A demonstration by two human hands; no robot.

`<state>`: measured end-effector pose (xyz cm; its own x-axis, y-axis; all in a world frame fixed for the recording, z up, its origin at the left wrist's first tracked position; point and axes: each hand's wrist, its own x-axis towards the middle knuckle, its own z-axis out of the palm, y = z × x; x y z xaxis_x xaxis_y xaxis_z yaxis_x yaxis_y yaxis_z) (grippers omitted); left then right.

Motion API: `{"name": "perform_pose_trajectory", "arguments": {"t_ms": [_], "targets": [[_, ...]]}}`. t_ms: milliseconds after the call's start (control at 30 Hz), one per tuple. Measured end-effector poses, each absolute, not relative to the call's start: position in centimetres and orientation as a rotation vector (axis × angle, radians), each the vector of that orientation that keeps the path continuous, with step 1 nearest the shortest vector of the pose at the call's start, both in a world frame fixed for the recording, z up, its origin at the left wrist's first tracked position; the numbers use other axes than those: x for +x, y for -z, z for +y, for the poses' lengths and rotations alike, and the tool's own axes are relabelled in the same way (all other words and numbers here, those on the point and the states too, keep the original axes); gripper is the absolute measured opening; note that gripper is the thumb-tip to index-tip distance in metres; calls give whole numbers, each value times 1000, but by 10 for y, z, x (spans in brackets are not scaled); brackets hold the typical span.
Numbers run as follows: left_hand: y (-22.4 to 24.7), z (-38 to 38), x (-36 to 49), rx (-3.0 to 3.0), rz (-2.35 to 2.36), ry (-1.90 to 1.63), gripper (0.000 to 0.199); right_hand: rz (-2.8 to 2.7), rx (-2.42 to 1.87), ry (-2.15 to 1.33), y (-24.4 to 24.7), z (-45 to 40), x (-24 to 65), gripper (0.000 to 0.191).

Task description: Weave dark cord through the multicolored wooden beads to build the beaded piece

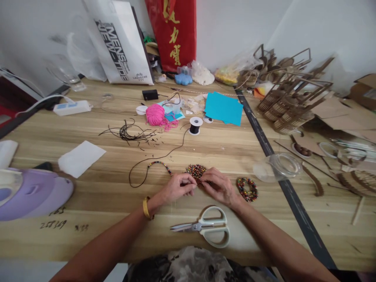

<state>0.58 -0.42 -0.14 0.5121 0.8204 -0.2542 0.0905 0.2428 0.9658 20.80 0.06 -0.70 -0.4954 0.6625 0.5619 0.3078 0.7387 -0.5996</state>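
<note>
My left hand (179,185) is closed, thumb and fingers pinched together, with a strand of colourful beads on black cord (158,162) running into it. Just right of it, my right hand (217,185) has its fingertips pinched together at the near edge of a heap of small multicoloured beads (195,171). Whatever those fingertips hold is too small to make out. From the strand, the cord loops left and back to a spool of black cord (195,127). A coiled beaded string (247,189) lies right of my right hand. Scissors (210,226) with pale handles lie in front of my hands.
Black cord scraps (129,132), a pink yarn ball (155,114) and blue sheets (223,107) lie farther back. A clear plastic jar (279,167) is on its side at right, near small woven baskets (282,105). A purple device (35,192) stands at left.
</note>
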Motion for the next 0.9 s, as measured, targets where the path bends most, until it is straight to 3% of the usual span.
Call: {"name": "perform_pose_trajectory", "arguments": {"t_ms": [900], "targets": [[7,-2,7,1267,945,-641,27,-2090,-691,-676,11,-2,204,7]]}}
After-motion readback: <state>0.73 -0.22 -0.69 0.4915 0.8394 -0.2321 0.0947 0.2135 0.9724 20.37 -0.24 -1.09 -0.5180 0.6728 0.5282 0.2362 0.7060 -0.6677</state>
